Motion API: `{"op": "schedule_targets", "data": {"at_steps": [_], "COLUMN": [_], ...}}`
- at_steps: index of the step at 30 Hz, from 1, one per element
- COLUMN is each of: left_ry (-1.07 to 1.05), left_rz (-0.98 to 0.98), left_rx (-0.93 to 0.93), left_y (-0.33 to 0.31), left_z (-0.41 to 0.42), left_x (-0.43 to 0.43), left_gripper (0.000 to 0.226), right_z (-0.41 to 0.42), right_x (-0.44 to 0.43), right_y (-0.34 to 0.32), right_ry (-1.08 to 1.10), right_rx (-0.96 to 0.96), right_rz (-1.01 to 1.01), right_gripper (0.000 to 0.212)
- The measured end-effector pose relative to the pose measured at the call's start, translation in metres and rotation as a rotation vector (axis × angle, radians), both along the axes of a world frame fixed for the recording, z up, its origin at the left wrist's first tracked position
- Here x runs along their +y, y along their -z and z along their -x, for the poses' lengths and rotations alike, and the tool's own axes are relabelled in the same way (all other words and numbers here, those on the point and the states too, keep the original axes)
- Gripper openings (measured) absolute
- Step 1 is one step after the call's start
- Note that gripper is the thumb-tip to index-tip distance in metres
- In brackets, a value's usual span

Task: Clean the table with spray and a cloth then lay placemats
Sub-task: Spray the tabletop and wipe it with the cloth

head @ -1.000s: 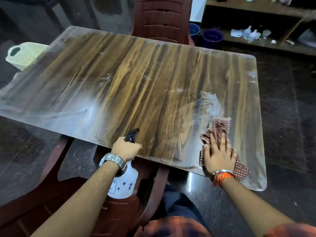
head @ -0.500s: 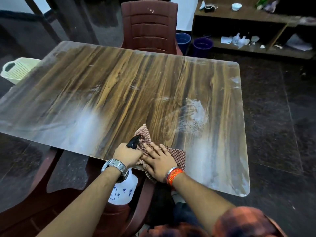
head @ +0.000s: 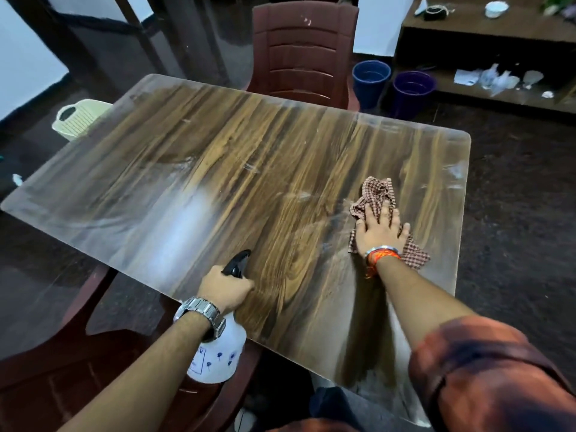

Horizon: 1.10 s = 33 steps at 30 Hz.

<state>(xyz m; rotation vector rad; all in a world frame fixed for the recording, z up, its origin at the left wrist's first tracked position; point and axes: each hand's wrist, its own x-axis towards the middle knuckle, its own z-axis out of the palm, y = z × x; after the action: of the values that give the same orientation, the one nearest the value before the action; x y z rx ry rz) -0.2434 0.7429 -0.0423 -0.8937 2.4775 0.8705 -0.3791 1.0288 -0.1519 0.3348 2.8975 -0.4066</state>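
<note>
A wood-grain table (head: 237, 169) with a glossy top fills the view, with wet smears across it. My right hand (head: 380, 233) presses flat, fingers straight, on a red checked cloth (head: 378, 190) on the right part of the table. My left hand (head: 226, 288) grips the black trigger head of a white spray bottle (head: 218, 357), held at the table's near edge with the nozzle pointing over the top. No placemats are in view.
A maroon plastic chair (head: 304, 51) stands at the far side and another (head: 62, 385) at the near left. A cream basket (head: 79, 118) sits beyond the left corner. Two dark buckets (head: 371, 79) and a low wooden shelf (head: 498, 35) stand at the back right.
My right hand has swept the cloth from beside the spray bottle at the near edge out to the right and farther onto the table. My left hand holds the bottle in place.
</note>
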Motion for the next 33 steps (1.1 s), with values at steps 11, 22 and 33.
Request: {"op": "schedule_targets", "data": {"at_steps": [11, 22, 33], "left_ry": [-0.042, -0.21, -0.273], "left_rz": [0.018, -0.003, -0.076], "left_rx": [-0.004, 0.034, 0.141], "left_y": [0.001, -0.016, -0.032], "left_z": [0.003, -0.044, -0.094], "left_x": [0.014, -0.046, -0.123], "left_gripper": [0.019, 0.037, 0.018], "right_z": [-0.045, -0.008, -0.15], "right_x": [-0.094, -0.068, -0.261], "right_y": [0.005, 0.003, 0.001], "right_ry": [-1.236, -0.043, -0.976], "right_rx": [0.105, 0.071, 0.078], "right_rz": [0.032, 0.063, 0.176], "right_gripper": [0.051, 0.049, 0.056]}}
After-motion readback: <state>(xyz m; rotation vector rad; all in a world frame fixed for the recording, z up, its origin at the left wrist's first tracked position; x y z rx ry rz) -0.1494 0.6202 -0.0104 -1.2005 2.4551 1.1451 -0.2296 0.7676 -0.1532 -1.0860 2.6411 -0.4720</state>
